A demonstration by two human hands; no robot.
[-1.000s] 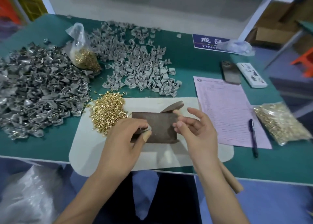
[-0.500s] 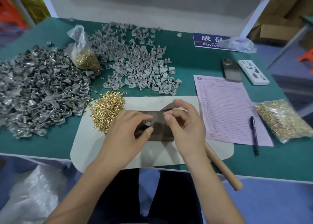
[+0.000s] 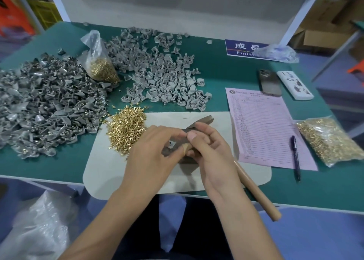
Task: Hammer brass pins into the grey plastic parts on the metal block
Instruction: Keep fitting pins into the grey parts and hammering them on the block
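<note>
My two hands meet over the block (image 3: 187,139), which lies on a pale mat (image 3: 110,167) on the green table (image 3: 325,189). Beyond my left hand (image 3: 151,153), far out to the left, spreads the biggest heap, dark grey parts (image 3: 43,106) with brass showing in some. Straight ahead of both hands, past the mat's far edge, lies a lighter heap of grey parts (image 3: 163,76). To the right of my right hand (image 3: 212,153) sits a pink form (image 3: 264,125), with a pen (image 3: 295,155) across its near right corner. Further right is a bag of pins (image 3: 331,139). A second bag (image 3: 98,62) stands between the two grey heaps, ahead and left of my left hand. Just ahead of my left knuckles, touching the mat's far left corner, is a loose pile of brass pins (image 3: 126,127).

A hammer handle (image 3: 256,190) runs out from under my right wrist toward me and to the right; its head I cannot see. Beyond the form lie a phone (image 3: 269,82) and a white power strip (image 3: 294,85), with a blue sign (image 3: 242,47) behind them.

My left hand curls down onto the block, thumb and fingers pinching a small grey part (image 3: 171,144) against it. My right hand closes in from the right, thumb and forefinger pressed together beside my left fingertips; whether a pin sits between them I cannot tell.
</note>
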